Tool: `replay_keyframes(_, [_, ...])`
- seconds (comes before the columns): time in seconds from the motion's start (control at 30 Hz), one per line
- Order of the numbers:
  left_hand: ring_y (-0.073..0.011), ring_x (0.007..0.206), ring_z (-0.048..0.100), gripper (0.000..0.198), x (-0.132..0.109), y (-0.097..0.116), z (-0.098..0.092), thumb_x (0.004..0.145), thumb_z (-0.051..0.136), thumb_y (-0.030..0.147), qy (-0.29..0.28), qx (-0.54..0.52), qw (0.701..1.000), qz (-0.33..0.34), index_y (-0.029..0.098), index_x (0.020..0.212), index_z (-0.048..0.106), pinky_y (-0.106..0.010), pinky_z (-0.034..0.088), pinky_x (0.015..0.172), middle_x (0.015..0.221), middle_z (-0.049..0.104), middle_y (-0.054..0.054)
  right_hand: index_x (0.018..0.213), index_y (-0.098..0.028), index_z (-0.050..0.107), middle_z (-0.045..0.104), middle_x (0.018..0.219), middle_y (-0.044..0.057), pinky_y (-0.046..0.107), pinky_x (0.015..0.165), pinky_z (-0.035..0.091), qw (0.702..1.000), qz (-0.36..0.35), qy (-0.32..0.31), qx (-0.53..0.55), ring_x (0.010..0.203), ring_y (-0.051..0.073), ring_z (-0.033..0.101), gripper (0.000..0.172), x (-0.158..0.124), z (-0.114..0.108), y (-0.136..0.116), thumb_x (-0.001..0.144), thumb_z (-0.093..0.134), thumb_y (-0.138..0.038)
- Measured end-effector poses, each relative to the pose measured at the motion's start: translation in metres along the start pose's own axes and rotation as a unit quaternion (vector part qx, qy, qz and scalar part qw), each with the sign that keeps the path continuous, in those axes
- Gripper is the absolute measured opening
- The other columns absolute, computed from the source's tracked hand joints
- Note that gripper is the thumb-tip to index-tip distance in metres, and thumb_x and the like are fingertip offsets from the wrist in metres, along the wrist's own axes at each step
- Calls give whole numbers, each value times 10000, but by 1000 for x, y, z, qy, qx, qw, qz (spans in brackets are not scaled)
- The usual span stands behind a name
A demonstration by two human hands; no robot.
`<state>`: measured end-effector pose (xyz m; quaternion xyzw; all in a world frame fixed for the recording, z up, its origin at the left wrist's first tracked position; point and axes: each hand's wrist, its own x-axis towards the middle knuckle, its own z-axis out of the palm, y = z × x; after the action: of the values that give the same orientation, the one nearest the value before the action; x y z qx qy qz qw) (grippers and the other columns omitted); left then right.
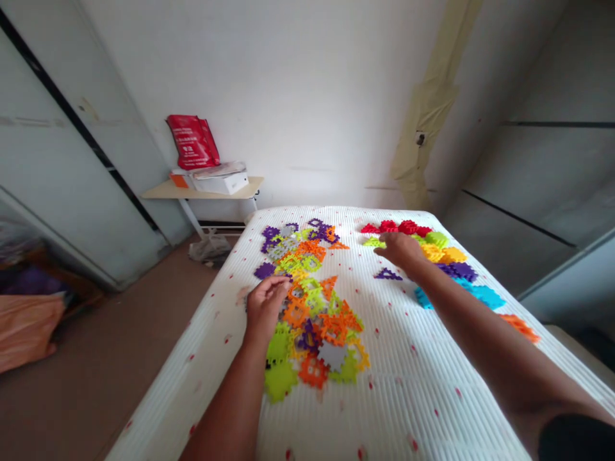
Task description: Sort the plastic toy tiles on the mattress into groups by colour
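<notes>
My left hand (266, 301) is at the left edge of a loose heap of toothed plastic building pieces (295, 312) in orange, lime, yellow, purple and grey. Its thumb and fingers are pinched together beside a small purple edge; whatever they hold is hidden. Across the bed, my right hand (402, 250) reaches over the sorted pieces, fingers closed and pointing left. Its fingertips meet the end of a lime triangular piece (373, 242); I cannot make out what is in them. A purple triangle (388, 274) lies nearer me, and red pieces (407, 226) lie beyond.
Colour groups run down the right side: lime (437, 239), yellow (454, 255), purple (464, 272), blue (487, 295) and orange (521, 327). They lie on a ribbed white bed cover (327, 422). A small table (158, 190) with a red bag (192, 142) stands far left.
</notes>
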<state>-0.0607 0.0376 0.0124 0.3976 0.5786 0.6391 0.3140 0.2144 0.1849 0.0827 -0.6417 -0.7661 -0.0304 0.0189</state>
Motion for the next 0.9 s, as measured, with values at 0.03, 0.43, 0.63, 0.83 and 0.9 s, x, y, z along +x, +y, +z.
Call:
replay_keyframes(0.03, [-147, 659, 608, 289, 0, 0, -1, 652, 674, 379, 9, -6, 1000, -2, 144, 821, 674, -251, 467, 637, 734, 692, -43, 1126, -179, 614, 652, 1057, 106, 328, 828, 437, 999, -37, 1, 15, 987, 248, 599, 320, -9, 1, -13, 854, 584, -347])
replay_keyframes(0.43, [-143, 664, 598, 238, 4, -7, -4, 682, 652, 350, 36, -13, 999, 6, 147, 806, 647, -242, 448, 620, 724, 679, -28, 953, -159, 608, 643, 957, 79, 370, 734, 430, 874, -476, -35, 87, 924, 255, 528, 356, -137, 29, -145, 708, 711, -396])
replay_keyframes(0.63, [-149, 661, 595, 252, 3, -6, -3, 678, 648, 364, 30, -5, 1000, 4, 148, 808, 646, -243, 442, 604, 729, 679, -32, 977, -149, 579, 627, 925, 79, 373, 718, 443, 884, -460, -8, 88, 899, 252, 515, 264, -141, 44, -158, 759, 619, -293])
replay_keyframes(0.83, [-139, 651, 581, 250, 2, -7, -2, 681, 649, 364, 12, 0, 1000, -4, 146, 803, 648, -239, 442, 616, 720, 673, -29, 1082, -145, 553, 583, 994, 99, 348, 741, 451, 883, -434, -16, 181, 891, 242, 517, 456, -129, 43, -146, 660, 675, -266])
replay_keyframes(0.9, [-143, 665, 586, 243, 2, -6, -1, 680, 647, 359, 8, 2, 1000, 1, 148, 800, 655, -241, 446, 628, 725, 674, -29, 1105, -158, 548, 565, 1000, 83, 325, 755, 449, 870, -408, -17, 276, 879, 212, 521, 471, -120, 41, -138, 649, 655, -201])
